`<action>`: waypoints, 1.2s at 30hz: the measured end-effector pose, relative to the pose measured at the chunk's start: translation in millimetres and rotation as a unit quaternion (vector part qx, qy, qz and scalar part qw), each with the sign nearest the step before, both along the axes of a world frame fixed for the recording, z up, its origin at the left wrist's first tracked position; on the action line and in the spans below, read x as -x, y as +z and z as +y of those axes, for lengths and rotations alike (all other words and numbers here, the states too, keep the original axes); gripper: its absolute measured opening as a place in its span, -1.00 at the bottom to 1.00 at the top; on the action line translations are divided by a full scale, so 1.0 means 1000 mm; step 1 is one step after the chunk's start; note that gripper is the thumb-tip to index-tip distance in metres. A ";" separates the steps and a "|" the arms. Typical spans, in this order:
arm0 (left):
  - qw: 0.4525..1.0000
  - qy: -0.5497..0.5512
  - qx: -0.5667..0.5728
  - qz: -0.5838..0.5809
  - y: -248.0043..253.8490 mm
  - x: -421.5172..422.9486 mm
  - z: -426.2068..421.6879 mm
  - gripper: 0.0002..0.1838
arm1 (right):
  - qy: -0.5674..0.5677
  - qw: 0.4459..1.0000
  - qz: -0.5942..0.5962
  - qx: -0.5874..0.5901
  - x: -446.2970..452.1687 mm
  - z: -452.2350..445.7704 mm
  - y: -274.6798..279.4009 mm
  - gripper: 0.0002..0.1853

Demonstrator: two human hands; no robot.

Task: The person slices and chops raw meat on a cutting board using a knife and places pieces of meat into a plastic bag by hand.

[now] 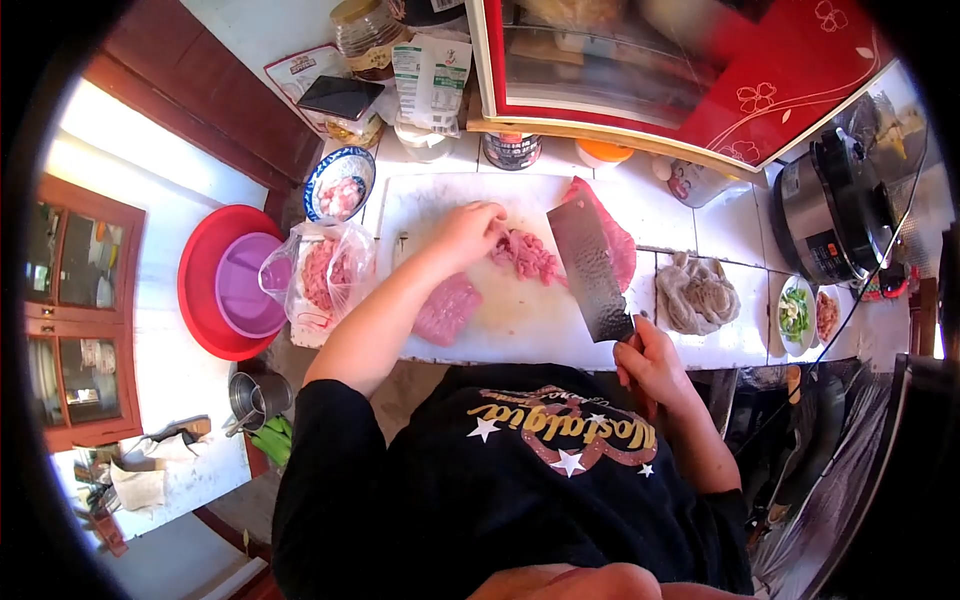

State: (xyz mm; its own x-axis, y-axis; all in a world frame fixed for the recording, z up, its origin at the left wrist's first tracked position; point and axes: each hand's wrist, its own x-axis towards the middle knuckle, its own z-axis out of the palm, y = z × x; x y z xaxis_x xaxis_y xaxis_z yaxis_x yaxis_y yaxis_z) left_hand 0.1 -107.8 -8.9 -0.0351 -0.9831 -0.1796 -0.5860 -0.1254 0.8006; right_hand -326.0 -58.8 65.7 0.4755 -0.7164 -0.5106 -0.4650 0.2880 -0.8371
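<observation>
My right hand (650,362) is wrapped round the handle of a cleaver (590,268), whose broad dark blade points away from me over the cutting board (420,205). My left hand (472,232) has its fingers bent together at the left end of some cut pieces of raw meat (530,257); the fingertips are partly hidden. To the right of the blade, and partly behind it, lies a larger slab of raw meat (612,235). Another chunk of meat (447,310) rests on the board below my left wrist.
Left of the board are a plastic bag of minced meat (325,278), a patterned bowl (313,190) and a red basin (200,300). At right lie a crumpled cloth (697,293), a plate of chopped greens (795,315) and an electric cooker (815,215). A red-framed cabinet (700,120) overhangs the back.
</observation>
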 end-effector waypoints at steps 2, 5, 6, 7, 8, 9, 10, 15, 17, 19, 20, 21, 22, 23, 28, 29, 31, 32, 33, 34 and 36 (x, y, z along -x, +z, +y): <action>0.973 -0.052 0.034 -0.221 0.012 0.016 0.009 -0.54 | -0.007 1.000 0.014 -0.007 0.001 0.001 -0.003 -0.85; 0.966 -0.113 0.042 -0.231 0.004 0.045 0.006 -0.34 | -0.017 0.999 -0.005 0.032 0.006 0.000 -0.016 -0.89; 0.962 -0.108 0.077 -0.239 0.001 0.059 0.009 -0.43 | -0.020 0.999 -0.011 0.031 0.008 0.000 -0.017 -0.86; 0.954 -0.127 0.103 -0.249 -0.003 0.069 0.011 -0.49 | -0.024 0.999 -0.016 0.031 0.010 0.000 -0.017 -0.82; 0.950 -0.137 0.117 -0.254 -0.005 0.077 0.014 -0.53 | -0.026 0.999 -0.015 0.032 0.011 0.000 -0.016 -0.82; 0.946 -0.147 0.131 -0.259 -0.008 0.085 0.018 -0.56 | -0.029 0.999 -0.008 0.034 0.011 0.000 -0.016 -0.82; 0.940 -0.160 0.161 -0.254 -0.009 0.092 0.024 -0.64 | -0.032 0.999 -0.001 0.034 0.012 0.000 -0.015 -0.82; 0.921 -0.192 0.245 -0.233 -0.023 0.071 0.031 -0.85 | -0.036 0.999 0.015 0.030 0.021 0.002 -0.024 -0.83; 0.975 -0.021 -0.083 0.203 -0.010 0.044 0.030 -0.93 | -0.045 0.999 0.008 0.019 0.019 0.004 -0.025 -0.88; 0.899 0.115 -0.102 0.411 -0.008 -0.005 0.021 -0.89 | -0.032 0.999 -0.006 0.029 0.013 0.004 -0.026 -0.91; 0.854 0.167 -0.089 0.485 0.003 -0.010 0.021 -0.85 | -0.026 0.999 -0.013 0.034 0.010 0.003 -0.027 -0.91; 0.846 0.178 -0.083 0.495 0.005 -0.019 0.021 -0.85 | -0.032 0.999 0.005 0.010 0.007 0.004 -0.025 -0.91; 0.839 0.191 -0.075 0.504 0.007 -0.028 0.022 -0.86 | -0.026 1.000 0.003 0.010 0.004 0.004 -0.024 -0.90; 0.839 0.203 -0.063 0.500 0.010 -0.034 0.025 -0.86 | -0.027 1.000 0.008 0.005 0.003 0.006 -0.022 -0.89; 0.827 0.237 -0.023 0.509 0.049 -0.058 0.054 -0.90 | -0.009 1.000 -0.009 -0.006 -0.012 0.007 -0.021 -0.89; 0.825 0.267 -0.013 0.498 0.062 -0.064 0.061 -0.90 | 0.001 1.000 -0.006 -0.011 -0.018 0.007 -0.014 -0.90; 0.833 0.224 0.040 0.505 0.073 -0.093 0.081 -0.89 | 0.010 1.000 -0.003 -0.004 -0.025 0.006 -0.013 -0.92; 0.843 0.235 0.065 0.480 0.081 -0.107 0.091 -0.89 | 0.021 1.000 -0.004 0.021 -0.028 0.005 -0.013 -0.93; 0.851 0.250 0.092 0.453 0.089 -0.120 0.103 -0.88 | 0.027 0.999 -0.004 0.018 -0.029 0.004 -0.012 -0.94; 0.854 0.263 0.108 0.435 0.096 -0.133 0.113 -0.87 | 0.033 0.999 -0.004 0.014 -0.030 0.003 -0.011 -0.95; 0.857 0.277 0.119 0.419 0.103 -0.146 0.124 -0.86 | 0.035 0.999 0.009 0.000 -0.033 0.003 -0.009 -0.95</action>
